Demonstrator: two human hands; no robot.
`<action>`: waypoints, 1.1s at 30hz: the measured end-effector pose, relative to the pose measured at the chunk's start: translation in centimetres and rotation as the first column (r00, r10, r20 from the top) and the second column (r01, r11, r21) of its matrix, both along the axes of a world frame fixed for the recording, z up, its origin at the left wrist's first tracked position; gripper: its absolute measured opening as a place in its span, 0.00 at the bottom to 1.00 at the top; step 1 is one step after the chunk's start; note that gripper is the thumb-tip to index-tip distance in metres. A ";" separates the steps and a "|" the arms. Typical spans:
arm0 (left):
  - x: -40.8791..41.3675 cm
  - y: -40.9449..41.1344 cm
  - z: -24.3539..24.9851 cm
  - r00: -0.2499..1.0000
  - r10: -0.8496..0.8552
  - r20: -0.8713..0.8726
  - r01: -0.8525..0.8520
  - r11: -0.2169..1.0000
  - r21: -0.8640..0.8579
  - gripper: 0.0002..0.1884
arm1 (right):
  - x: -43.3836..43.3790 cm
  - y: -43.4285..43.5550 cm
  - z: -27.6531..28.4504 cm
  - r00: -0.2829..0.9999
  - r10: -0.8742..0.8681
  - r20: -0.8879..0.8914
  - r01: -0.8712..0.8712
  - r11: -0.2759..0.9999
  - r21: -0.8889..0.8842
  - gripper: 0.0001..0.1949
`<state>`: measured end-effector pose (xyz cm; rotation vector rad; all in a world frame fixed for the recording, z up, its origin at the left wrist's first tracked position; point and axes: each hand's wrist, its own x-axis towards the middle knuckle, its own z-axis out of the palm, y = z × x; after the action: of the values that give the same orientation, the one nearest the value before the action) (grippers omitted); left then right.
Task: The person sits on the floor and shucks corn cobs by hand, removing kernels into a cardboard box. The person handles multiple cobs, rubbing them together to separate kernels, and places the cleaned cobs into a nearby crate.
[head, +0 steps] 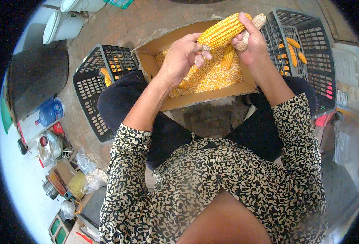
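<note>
A full yellow corn cob is held slantwise above the cardboard box. My left hand grips its lower left end, where the pale stalk end shows. My right hand has its thumb on the upper right end and also holds a bare, kernel-stripped cob against the palm. Beneath both hands, loose corn kernels cover the bottom of the box. Another yellow cob lies on the kernels, and one more cob is partly hidden by my left wrist.
Black plastic crates with corn cobs stand on either side: a left crate and a right crate. White buckets are at the upper left. A blue water bottle and plastic bags lie farther left.
</note>
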<state>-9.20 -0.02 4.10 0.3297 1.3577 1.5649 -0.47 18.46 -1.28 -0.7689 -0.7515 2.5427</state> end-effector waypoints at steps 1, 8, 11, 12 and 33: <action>-0.4 -0.2 -0.2 0.998 -0.031 0.060 0.030 0.999 0.029 0.22 | 0.0 0.0 0.0 1.000 0.008 -0.009 -0.008 1.000 0.004 0.12; -1.0 -0.5 -0.8 0.969 -0.091 0.229 0.067 0.991 0.112 0.24 | 0.0 -0.2 0.4 0.998 0.046 -0.032 -0.046 0.999 -0.002 0.10; -0.8 -0.3 -0.5 0.968 -0.067 0.241 0.045 0.994 0.096 0.25 | 0.0 -0.3 0.7 0.998 0.044 -0.036 -0.042 0.998 0.041 0.09; -0.7 -0.3 -0.4 0.970 -0.056 0.236 0.037 0.996 0.082 0.25 | 0.0 -0.3 0.6 0.997 0.049 -0.051 -0.046 0.997 0.055 0.09; -0.7 -0.1 -0.2 0.965 0.000 0.262 0.005 1.000 -0.017 0.20 | 0.0 -0.4 0.6 0.999 0.003 -0.034 0.003 0.984 0.179 0.09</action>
<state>-9.91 -0.15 3.89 0.1076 1.1636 1.5332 -0.51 18.01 -0.67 -0.6647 -0.9525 2.4403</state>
